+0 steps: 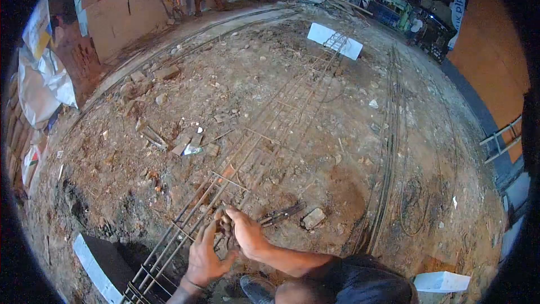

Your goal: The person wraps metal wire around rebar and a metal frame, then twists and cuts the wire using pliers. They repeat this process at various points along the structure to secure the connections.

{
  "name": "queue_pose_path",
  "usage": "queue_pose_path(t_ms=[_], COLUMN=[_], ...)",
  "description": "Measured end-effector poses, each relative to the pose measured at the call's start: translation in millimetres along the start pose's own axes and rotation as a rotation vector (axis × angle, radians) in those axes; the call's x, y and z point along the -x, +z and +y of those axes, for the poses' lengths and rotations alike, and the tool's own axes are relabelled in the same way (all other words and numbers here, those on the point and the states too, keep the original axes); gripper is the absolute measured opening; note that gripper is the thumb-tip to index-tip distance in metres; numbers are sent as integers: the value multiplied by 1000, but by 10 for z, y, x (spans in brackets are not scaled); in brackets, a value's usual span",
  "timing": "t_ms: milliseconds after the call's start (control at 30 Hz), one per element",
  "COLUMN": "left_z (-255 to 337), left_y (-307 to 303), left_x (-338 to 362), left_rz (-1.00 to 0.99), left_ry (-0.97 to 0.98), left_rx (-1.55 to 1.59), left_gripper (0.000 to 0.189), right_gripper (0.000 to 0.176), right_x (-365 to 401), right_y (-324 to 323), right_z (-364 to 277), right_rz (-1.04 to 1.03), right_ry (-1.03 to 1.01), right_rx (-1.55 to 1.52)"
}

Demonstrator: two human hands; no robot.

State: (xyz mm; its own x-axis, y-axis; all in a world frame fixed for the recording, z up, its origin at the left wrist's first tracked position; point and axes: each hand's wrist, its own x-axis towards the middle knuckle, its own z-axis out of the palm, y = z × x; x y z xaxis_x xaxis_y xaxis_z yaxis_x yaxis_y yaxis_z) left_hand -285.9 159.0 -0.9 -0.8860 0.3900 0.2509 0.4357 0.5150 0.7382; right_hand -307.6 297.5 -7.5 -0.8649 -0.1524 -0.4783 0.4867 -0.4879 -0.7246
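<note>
Head: fingers (208, 233) close together (near rebar (230, 182))

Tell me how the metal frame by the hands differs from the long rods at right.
The metal frame has short crosspieces joining its bars; the long rods show none. The metal frame slants toward upper right, while the long rods run nearly straight up the picture. The metal frame has the left hand and right hand close by; the long rods have neither. Both things are long, stretching over dirt.
</note>
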Motion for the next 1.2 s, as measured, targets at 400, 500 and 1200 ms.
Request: queue_pose_path(t_ms=[400, 500, 1200], left_z=[262, 274, 871], left_y=[-401, -660, -1890], left_x=[73, 158, 2062], left_rz=[373, 311, 948], left_ry=[-409, -467, 47], left_rx=[32, 190, -274], left_gripper=[19, 10, 37], right_gripper=[29, 27, 24], right_x=[-271, -272, 1547], right_y=[442, 706, 2311], right_z=[27, -183, -123], right_rz=[-471, -644, -807], right_ry=[-292, -47, -141], right_rx=[263, 393, 433])
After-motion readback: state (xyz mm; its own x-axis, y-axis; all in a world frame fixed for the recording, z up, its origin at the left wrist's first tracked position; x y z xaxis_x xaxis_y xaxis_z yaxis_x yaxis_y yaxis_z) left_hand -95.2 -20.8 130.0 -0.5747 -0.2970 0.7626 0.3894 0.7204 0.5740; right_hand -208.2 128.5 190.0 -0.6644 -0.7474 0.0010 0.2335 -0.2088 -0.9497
